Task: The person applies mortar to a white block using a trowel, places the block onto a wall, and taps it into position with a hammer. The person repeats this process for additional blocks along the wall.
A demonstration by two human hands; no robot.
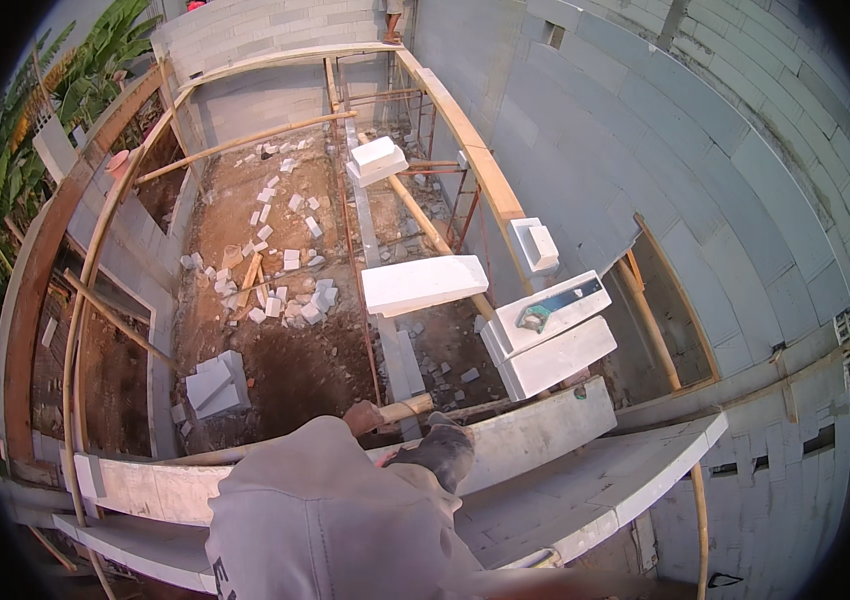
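Observation:
Grey-beige cloth [330, 500] fills the lower middle and hides much of my arms. My left hand [365, 418] shows bare past its top edge, closed round a bamboo pole [407, 407] near its end. Just right of it, a dark grey shape [440, 455], seemingly my right hand in a glove, lies against a pale block wall top [545, 425]; its fingers cannot be made out. Beyond, a long white block [425, 285] rests across a pole. To the right, a handsaw with a green handle [535, 318] lies on stacked white blocks [560, 360].
A timber beam [465, 140] runs along the grey block wall [605, 150] on the right. Smaller white blocks [377, 155] sit farther off. Broken blocks litter the earth floor [285, 375] well below. A person's bare legs [393, 25] stand at the far corner.

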